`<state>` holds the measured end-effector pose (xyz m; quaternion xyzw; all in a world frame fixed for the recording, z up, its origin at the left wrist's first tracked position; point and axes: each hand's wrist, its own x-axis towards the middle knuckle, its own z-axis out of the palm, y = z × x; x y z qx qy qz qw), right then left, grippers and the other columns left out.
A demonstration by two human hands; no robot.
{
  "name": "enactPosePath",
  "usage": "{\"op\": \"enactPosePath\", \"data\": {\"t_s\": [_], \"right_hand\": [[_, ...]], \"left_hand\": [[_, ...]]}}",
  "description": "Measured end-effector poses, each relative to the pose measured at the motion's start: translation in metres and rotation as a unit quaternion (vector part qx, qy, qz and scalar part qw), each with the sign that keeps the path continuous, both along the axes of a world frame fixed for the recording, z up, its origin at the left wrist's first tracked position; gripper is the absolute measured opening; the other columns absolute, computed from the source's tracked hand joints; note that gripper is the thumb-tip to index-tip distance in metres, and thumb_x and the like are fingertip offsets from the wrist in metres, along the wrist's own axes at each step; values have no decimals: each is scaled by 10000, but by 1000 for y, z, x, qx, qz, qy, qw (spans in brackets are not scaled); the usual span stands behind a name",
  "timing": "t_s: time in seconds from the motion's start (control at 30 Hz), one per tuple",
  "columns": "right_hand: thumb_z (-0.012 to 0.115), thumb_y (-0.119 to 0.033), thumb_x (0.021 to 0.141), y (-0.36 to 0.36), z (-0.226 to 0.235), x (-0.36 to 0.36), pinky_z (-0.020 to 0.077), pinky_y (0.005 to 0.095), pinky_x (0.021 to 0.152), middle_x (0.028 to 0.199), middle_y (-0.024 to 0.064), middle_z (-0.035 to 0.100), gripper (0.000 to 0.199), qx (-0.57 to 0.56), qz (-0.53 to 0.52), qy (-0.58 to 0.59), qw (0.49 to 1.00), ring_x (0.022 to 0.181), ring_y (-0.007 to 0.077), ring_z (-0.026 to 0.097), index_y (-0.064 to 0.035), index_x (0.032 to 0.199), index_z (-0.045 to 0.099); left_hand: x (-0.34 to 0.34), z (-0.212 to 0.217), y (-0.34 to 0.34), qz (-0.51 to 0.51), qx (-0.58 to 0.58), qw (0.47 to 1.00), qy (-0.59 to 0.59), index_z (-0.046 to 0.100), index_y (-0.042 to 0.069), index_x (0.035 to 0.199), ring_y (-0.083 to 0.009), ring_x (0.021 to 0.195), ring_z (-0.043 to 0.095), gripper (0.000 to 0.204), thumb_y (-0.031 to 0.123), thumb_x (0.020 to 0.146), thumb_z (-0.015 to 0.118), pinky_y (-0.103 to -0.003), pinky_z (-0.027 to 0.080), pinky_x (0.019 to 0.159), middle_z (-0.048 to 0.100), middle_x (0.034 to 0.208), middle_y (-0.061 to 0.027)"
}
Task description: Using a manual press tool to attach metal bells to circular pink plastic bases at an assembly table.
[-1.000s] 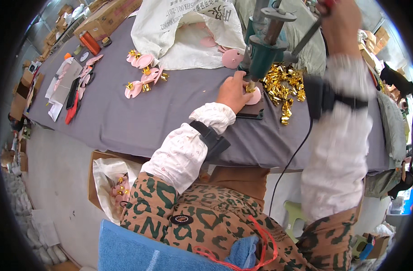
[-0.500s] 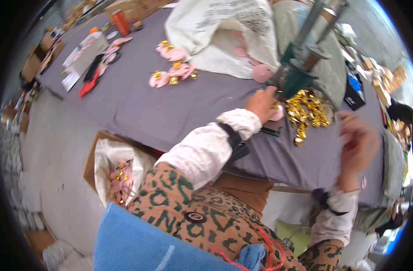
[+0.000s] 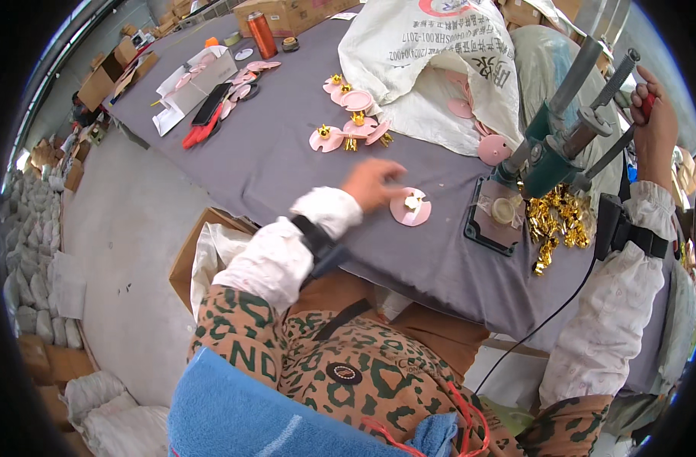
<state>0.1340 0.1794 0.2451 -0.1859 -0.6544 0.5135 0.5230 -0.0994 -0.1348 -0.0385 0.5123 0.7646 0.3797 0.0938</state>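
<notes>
My right hand [image 3: 656, 118] is closed around the red-knobbed lever handle [image 3: 627, 140] of a green hand press [image 3: 553, 164] on the table's right. A round pale piece [image 3: 503, 211] sits on the press's dark base [image 3: 486, 226]. My left hand [image 3: 374, 184], blurred by motion, is over the table with its fingers apart and nothing seen in it. Just right of it, a pink disc [image 3: 412, 218] with a shiny gold clip at its middle lies flat. Behind the press base is a heap of gold clips [image 3: 550, 221].
Several pink discs with gold clips [image 3: 355, 126] lie farther back. A white woven sack [image 3: 416, 61] spills plain pink discs. At the far left are a white box [image 3: 203, 80], a black phone [image 3: 211, 105] and an orange can [image 3: 262, 36]. A lined carton [image 3: 203, 244] stands below the table's edge.
My left hand has moved left from the press, and a clipped pink disc now lies on the cloth beside it. My right hand has risen onto the lever handle. The view has shifted.
</notes>
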Motion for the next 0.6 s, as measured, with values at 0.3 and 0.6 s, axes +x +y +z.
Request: {"op": "enactPosePath", "data": {"t_s": [0.3,0.6], "right_hand": [[323,-82,940,-9,-4,-2,270,162,404,741,-5,467,342,-18,-9,22,1000,580,64,426,50,1204,495],[376,-79,916,-25,0,-2,232,170,400,720,-5,436,345,-20,-22,44,999,576,57,384,49,1211,501]], "left_hand": [[-140,-23,-34,267,-29,956,117,633,138,1102,-337,951,580,348,201,764,678,-401,455,873,598,1069,-150],[-124,-12,-63,234,-92,964,89,648,84,924,-311,856,610,293,237,689,734,-398,493,775,611,924,-157]]}}
